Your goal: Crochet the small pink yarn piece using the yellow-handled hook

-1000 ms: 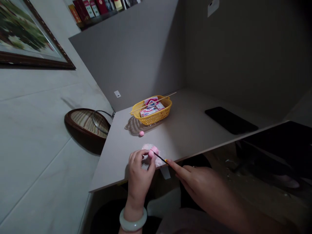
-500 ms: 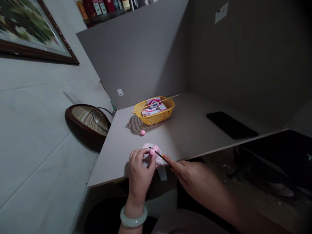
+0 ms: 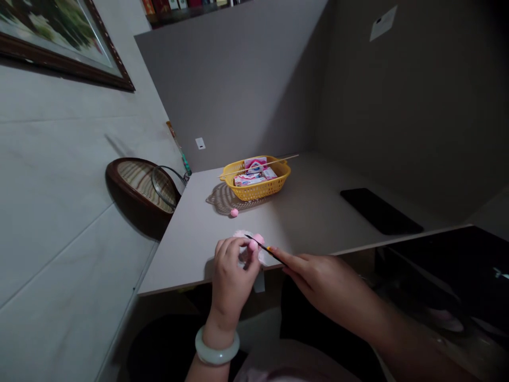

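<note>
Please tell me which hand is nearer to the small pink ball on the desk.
Left. The left hand lies just in front of the small pink ball; the right hand is farther off, in front of the ball and to its right.

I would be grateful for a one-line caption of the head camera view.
Left hand holds a pink ball while right hand aims a thin black stick at it.

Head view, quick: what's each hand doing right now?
Left hand: closed, holding a pink fluffy ball.
Right hand: pinched, holding a thin black stick with a yellow end.
</note>
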Demonstrator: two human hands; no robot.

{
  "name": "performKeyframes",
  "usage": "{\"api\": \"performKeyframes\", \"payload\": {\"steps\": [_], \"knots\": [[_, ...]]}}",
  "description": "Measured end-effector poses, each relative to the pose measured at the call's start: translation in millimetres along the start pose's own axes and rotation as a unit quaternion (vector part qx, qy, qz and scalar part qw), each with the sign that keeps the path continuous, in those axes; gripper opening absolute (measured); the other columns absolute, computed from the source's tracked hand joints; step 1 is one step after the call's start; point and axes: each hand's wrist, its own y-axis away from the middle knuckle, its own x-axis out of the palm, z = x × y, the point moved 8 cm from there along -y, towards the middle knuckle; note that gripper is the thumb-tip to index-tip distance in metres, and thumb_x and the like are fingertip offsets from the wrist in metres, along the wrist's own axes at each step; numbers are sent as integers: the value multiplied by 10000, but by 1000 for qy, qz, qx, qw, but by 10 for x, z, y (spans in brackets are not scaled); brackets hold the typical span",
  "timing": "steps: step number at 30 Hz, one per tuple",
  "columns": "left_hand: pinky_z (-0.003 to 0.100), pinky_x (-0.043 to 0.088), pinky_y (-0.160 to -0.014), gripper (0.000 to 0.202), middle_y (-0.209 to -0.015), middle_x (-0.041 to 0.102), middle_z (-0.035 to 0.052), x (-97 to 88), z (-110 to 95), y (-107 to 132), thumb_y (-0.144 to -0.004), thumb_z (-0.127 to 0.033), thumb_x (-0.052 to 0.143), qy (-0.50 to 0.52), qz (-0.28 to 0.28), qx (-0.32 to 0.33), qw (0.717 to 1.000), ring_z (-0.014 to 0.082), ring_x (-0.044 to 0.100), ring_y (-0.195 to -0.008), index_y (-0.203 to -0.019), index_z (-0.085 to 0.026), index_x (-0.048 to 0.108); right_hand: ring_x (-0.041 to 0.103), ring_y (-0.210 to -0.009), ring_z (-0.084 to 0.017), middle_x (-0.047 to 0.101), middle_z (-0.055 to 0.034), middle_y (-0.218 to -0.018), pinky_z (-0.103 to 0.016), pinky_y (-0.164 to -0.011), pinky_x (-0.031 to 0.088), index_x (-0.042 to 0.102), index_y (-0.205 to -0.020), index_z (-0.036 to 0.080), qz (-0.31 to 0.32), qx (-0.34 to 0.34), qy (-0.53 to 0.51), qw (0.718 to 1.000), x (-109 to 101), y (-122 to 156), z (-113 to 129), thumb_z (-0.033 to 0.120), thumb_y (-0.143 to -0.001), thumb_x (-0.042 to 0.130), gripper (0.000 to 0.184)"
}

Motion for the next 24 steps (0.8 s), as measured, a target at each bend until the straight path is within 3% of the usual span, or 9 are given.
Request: {"api": "performKeyframes", "payload": {"steps": [5, 14, 19, 24], "knots": [[346, 465, -799, 26, -884, 654, 46, 5, 5, 7, -897, -233, 610, -1, -3, -3, 1000, 211, 583, -866, -904, -211, 598, 684, -666, -156, 745, -25, -801, -224, -577, 463, 462, -1462, 254, 10, -11, 30, 999, 32, 10, -23, 128, -938, 455, 539], [346, 467, -816, 46, -900, 654, 52, 9, 22, 14, -898, -236, 615, -10, -14, 1, 1000, 210, 575, -888, -916, -199, 595, 645, -582, -126, 740, -15, -756, -200, -569, 457, 489, -1444, 268, -44, -29, 15, 999, 85, 42, 12, 109, -911, 461, 557], [336, 468, -785, 38, -877, 639, 50, -16, 3, 23, -888, -218, 611, -23, -20, 8, 1000, 213, 569, -863, -915, -202, 591, 679, -633, -166, 753, -39, -829, -239, -560, 482, 458, -1465, 227, -25, -14, 13, 1000, 147, 64, 45, 80, -890, 484, 594], [341, 463, -786, 50, -871, 635, 42, -16, 18, 34, -875, -207, 616, -25, -11, 2, 1000, 210, 564, -842, -905, -209, 576, 712, -734, -165, 765, -22, -935, -254, -646, 536, 504, -1425, 285, -43, 29, -102, 993, 127, 109, 6, 139, -947, 465, 502]]}}
